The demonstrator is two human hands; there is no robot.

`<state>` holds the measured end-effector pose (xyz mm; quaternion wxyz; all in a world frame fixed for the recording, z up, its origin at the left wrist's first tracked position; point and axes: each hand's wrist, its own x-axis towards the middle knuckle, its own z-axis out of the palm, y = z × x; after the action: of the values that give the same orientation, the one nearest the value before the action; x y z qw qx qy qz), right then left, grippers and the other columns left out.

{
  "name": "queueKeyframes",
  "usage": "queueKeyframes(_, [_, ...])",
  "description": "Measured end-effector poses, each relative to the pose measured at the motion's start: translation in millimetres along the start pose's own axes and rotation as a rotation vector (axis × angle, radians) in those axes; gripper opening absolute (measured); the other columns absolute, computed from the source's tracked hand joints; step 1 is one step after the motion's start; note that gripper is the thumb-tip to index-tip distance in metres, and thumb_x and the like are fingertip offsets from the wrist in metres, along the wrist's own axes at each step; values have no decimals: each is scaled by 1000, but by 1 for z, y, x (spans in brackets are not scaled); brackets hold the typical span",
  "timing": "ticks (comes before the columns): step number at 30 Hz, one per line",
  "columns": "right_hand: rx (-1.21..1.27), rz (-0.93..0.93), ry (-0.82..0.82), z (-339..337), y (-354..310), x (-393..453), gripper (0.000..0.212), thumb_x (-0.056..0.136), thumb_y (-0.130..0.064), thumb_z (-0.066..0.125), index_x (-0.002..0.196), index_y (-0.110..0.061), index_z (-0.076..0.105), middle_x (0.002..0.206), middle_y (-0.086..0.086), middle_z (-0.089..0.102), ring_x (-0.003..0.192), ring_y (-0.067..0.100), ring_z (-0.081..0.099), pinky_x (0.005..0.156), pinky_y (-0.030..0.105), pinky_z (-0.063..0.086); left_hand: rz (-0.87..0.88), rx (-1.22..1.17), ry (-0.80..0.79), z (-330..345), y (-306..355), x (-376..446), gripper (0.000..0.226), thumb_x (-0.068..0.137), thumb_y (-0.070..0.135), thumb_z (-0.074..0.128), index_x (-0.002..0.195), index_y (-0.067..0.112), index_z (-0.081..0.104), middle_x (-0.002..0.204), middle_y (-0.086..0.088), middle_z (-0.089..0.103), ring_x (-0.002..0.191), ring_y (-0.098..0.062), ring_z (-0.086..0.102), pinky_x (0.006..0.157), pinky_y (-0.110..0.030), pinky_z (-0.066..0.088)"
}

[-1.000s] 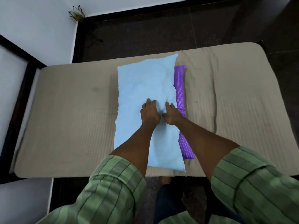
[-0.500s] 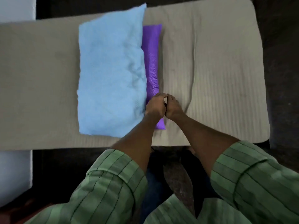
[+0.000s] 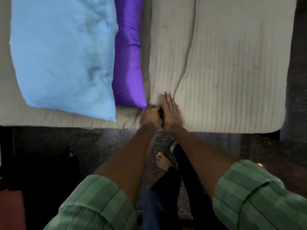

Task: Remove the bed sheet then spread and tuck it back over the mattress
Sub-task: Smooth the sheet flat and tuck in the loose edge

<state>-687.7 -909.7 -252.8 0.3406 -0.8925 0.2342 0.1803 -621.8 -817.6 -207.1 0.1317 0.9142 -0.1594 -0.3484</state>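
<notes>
A beige ribbed bed sheet (image 3: pixel 232 72) covers the mattress, with a long crease running up from my hands. My left hand (image 3: pixel 150 117) is fisted at the near edge of the sheet, beside the corner of the purple pillow; it seems to bunch cloth, but the grip is blurred. My right hand (image 3: pixel 171 113) lies flat on the sheet just right of it, fingers stretched forward and pressing the fabric. Both hands touch each other.
A large light blue pillow (image 3: pixel 63 55) lies on the left of the mattress, overlapping a purple dotted pillow (image 3: pixel 128 63). Dark speckled floor (image 3: pixel 83 143) runs along the near edge. My bare foot (image 3: pixel 162 161) stands below the hands.
My hands left the blue pillow and slid right and toward me, past the purple pillow, to the sheet's near edge. The right hand has flattened out. The view moved closer and rightward.
</notes>
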Motion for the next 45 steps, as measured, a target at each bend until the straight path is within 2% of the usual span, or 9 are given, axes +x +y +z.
queueKeyframes(4, [-112,-5,174,18,50,-24,71,105,-33,36,165,-17,2,173,3,-4,159,17,-7,128,38,-2,86,-86,172,42,4,-1,32,82,13,61,112,20,71,118,-2,67,114,-28,57,103,-36,45])
queueKeyframes(8, [-178,191,335,9,104,-56,63,109,-40,24,165,-20,4,173,-1,0,159,18,-4,128,44,3,156,-121,138,69,34,-15,36,85,15,66,120,19,68,124,-1,62,119,-25,51,104,-36,45])
queueKeyframes(12, [-211,373,405,-15,123,-66,65,107,-37,33,164,-16,13,172,3,10,159,25,6,128,50,4,180,-75,32,62,42,-10,31,91,22,64,122,23,67,127,-1,59,120,-25,53,103,-39,48])
queueKeyframes(17, [-78,471,598,-39,70,-32,63,89,-31,67,143,-12,40,145,11,46,133,32,44,109,48,39,138,-191,89,57,48,-9,22,93,24,63,113,27,71,118,3,66,107,-20,64,95,-40,55])
queueKeyframes(21, [11,748,657,-53,91,-11,54,93,-44,63,134,-12,47,138,11,50,129,31,44,102,48,35,149,-213,156,56,50,-1,23,93,22,60,112,26,72,115,3,67,104,-18,66,92,-39,56])
queueKeyframes(30, [-159,562,531,-78,157,-13,23,100,-38,56,113,-21,66,121,5,64,123,28,49,100,47,32,253,-185,142,73,92,11,24,92,18,60,112,25,70,117,1,64,106,-21,65,92,-41,56])
queueKeyframes(38, [-100,558,684,-109,166,1,44,90,-46,59,117,-13,54,122,11,62,120,33,53,98,49,39,276,-90,158,65,100,29,29,92,16,60,119,23,68,122,1,61,115,-20,61,94,-42,55])
queueKeyframes(41, [-204,477,643,-127,177,28,53,89,-53,60,120,-11,52,123,13,60,118,35,54,97,50,39,274,-112,191,58,112,48,31,92,13,57,119,22,68,122,0,61,115,-21,60,94,-43,54])
queueKeyframes(45, [-354,417,524,-131,192,44,37,99,-42,48,115,-11,60,114,14,64,108,35,56,93,49,39,270,-131,212,58,136,62,31,91,12,58,120,19,67,121,-2,61,114,-22,61,94,-44,54])
